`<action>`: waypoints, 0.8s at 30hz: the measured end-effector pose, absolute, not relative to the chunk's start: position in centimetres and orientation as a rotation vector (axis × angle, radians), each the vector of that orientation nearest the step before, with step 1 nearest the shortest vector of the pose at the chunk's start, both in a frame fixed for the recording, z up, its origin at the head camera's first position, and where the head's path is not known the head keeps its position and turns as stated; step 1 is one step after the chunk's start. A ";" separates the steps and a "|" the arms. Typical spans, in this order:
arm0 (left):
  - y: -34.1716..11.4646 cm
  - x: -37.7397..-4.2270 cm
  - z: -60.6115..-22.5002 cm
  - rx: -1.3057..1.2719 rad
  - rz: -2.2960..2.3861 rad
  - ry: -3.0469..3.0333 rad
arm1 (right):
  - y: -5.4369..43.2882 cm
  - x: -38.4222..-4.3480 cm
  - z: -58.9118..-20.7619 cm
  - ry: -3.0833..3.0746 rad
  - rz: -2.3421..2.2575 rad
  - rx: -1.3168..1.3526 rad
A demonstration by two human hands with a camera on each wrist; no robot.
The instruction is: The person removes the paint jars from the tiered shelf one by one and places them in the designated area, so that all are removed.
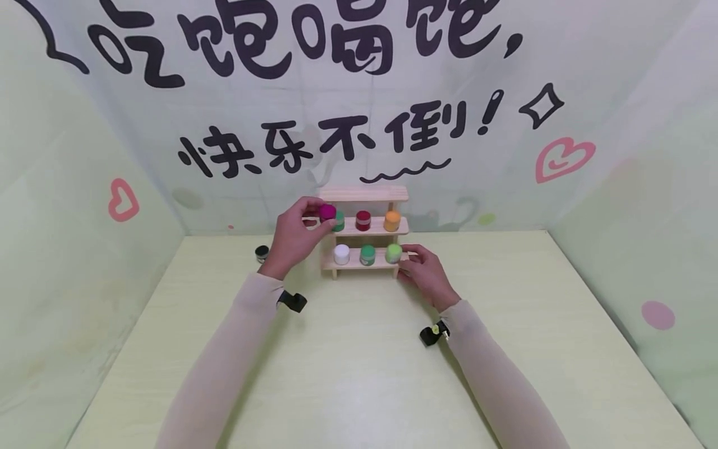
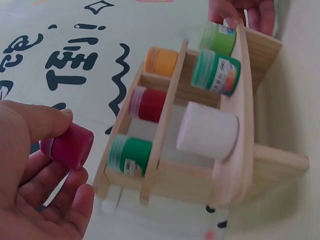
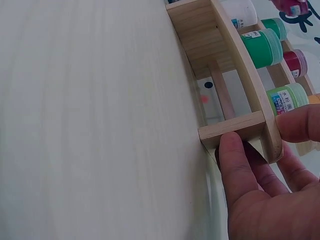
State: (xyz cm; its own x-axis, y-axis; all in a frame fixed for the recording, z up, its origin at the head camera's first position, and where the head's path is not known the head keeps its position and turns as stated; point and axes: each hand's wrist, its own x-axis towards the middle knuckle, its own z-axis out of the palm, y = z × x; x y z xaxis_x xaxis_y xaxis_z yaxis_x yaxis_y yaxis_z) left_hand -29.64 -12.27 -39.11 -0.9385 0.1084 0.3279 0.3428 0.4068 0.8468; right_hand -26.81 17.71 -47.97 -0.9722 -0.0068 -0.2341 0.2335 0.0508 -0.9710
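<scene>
A magenta paint jar (image 1: 328, 212) is pinched between the thumb and fingers of my left hand (image 1: 296, 237), held up at the left end of a three-tier wooden rack (image 1: 364, 194). My right hand (image 1: 429, 277) grips the rack's lower right end; in the right wrist view its thumb lies by the shelf's edge and a finger touches the leg (image 3: 232, 127). On the middle tier stand a green jar (image 2: 130, 155), a dark red jar (image 1: 363, 221) and an orange jar (image 1: 392, 221). White (image 1: 341, 254), green (image 1: 367, 255) and light green (image 1: 394, 253) jars line the bottom tier.
A black-lidded jar (image 1: 262, 253) stands on the pale table (image 1: 348, 374), left of the rack and beside my left wrist. Behind the rack hangs a white cloth backdrop (image 1: 252, 206) with black lettering; more cloth walls flank the table on both sides.
</scene>
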 end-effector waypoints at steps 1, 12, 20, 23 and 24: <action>-12.6 -29.6 -39.2 -0.395 -1.545 -2.442 | 17.7 -26.8 -47.9 2.142 -2.035 0.233; -16.1 -29.4 -41.2 -0.319 -1.499 -2.424 | 17.7 -26.9 -47.8 2.120 -2.071 0.231; -18.8 -29.3 -43.0 -0.238 -1.448 -2.457 | 17.7 -26.9 -47.9 2.137 -2.071 0.236; -19.9 -29.0 -43.5 -0.197 -1.431 -2.497 | 17.6 -26.9 -48.0 2.139 -2.068 0.240; -20.2 -28.9 -43.6 -0.181 -1.426 -2.510 | 17.6 -26.9 -48.0 2.139 -2.067 0.240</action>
